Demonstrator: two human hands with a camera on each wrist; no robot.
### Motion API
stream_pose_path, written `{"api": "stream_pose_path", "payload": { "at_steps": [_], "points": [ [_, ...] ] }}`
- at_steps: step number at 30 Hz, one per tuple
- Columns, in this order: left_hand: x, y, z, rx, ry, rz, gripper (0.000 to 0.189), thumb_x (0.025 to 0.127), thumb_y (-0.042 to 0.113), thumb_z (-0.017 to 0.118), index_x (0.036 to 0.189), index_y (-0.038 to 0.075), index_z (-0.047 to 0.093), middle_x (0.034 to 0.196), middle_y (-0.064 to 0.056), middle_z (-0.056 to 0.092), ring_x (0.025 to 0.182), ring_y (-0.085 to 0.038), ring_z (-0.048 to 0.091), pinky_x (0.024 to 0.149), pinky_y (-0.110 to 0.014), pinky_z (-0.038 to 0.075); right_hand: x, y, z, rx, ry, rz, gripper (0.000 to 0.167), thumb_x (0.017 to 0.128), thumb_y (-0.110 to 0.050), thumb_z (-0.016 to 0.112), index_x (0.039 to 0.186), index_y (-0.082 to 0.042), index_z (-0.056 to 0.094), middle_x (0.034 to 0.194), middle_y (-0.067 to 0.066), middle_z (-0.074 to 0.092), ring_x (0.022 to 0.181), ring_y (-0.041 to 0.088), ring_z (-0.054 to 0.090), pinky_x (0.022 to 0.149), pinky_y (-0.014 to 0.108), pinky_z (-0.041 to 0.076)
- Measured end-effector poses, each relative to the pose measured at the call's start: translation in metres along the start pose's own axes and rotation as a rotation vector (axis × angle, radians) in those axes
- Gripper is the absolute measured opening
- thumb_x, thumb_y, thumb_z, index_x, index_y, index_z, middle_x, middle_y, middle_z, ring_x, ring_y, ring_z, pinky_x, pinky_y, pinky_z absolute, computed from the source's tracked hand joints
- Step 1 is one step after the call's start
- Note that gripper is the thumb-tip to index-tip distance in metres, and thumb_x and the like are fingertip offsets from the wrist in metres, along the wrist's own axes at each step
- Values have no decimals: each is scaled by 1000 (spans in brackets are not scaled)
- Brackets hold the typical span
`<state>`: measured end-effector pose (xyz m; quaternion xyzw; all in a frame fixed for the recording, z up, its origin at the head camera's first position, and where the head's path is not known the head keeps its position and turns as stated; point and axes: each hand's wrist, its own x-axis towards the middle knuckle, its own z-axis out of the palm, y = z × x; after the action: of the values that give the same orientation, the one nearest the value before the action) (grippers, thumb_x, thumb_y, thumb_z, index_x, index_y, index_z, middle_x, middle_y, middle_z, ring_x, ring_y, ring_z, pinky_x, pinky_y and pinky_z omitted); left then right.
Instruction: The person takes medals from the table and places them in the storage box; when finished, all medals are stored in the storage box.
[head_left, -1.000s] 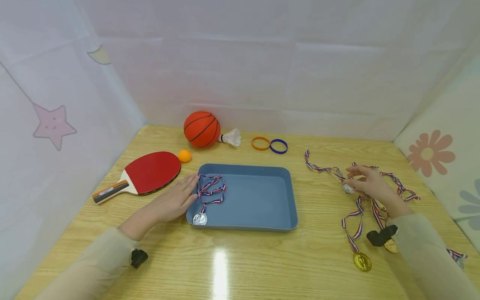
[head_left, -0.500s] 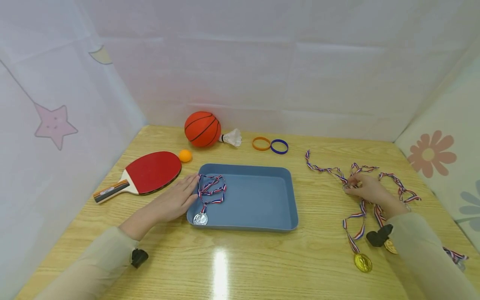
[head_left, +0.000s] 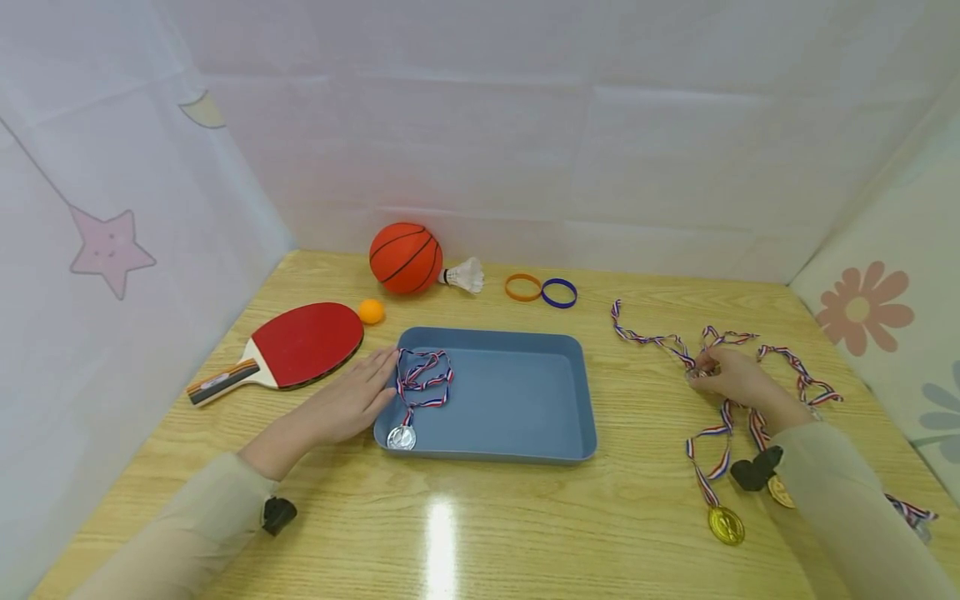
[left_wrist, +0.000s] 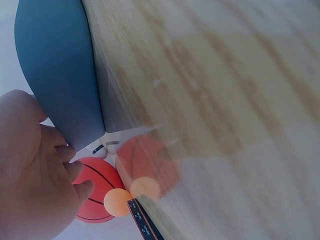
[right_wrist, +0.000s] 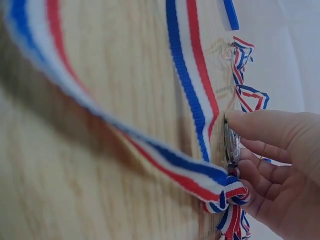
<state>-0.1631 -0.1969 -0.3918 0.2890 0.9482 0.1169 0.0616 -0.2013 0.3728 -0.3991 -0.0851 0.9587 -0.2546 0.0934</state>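
My left hand point(head_left: 352, 396) lies with straight fingers along the left rim of a blue-grey tray point(head_left: 517, 400). Inside that tray, at its left end, is a silver medal point(head_left: 401, 437) with its red, white and blue ribbon point(head_left: 426, 383) bunched up. Over on the right, my right hand point(head_left: 738, 382) pinches another silver medal point(right_wrist: 231, 142) between thumb and fingers, low over the wooden table. In the right wrist view this medal stands on edge, partly covered by the fingers, beside a knotted ribbon point(right_wrist: 235, 192). A gold medal point(head_left: 726, 525) lies nearer the front.
Ribbons point(head_left: 798, 371) and a second gold medal point(head_left: 780, 492) lie around the right forearm. Behind the tray are a small basketball point(head_left: 406, 258), a shuttlecock point(head_left: 465, 275), an orange wristband point(head_left: 522, 287) and a blue wristband point(head_left: 558, 292). A table tennis bat point(head_left: 303, 346) and orange ball point(head_left: 371, 312) are left.
My right hand has come down onto the silver medal, and its thumb and fingers have closed on it. The left hand has stayed at the tray's rim.
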Motion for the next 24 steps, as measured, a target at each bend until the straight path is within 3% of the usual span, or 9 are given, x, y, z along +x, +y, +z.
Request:
{"api": "stream_pose_path", "payload": {
  "at_steps": [9,15,20,24],
  "points": [
    [0,0,-1,-1,-2,-4,62,98,30,40,146,-1,14,151,-15,12,137,-34,9,108,-47,15,0,-2,1,-12,18,-13,47,83,-21,69,111,12,50,99,21,54,88,33,51,72,46,44],
    [0,1,-2,-4,-4,-3,62,98,29,40,146,-1,13,151,-15,11,137,-35,9,108,-47,15,-4,-5,1,66,36,20,38,90,-19,59,113,10,49,103,23,55,91,35,53,70,41,47],
    [-1,1,-2,-1,0,5,62,98,28,40,145,-2,14,151,-16,12,137,-35,9,108,-47,15,-7,-8,-3,264,59,32,26,92,-12,56,108,5,44,90,17,55,65,19,50,52,28,44],
    [-1,2,-2,-3,1,6,61,98,28,40,145,-3,15,151,-16,12,137,-35,10,108,-47,15,-9,-11,-7,494,29,38,25,93,-10,54,106,3,37,83,11,53,53,11,44,44,27,40]
  ]
}}
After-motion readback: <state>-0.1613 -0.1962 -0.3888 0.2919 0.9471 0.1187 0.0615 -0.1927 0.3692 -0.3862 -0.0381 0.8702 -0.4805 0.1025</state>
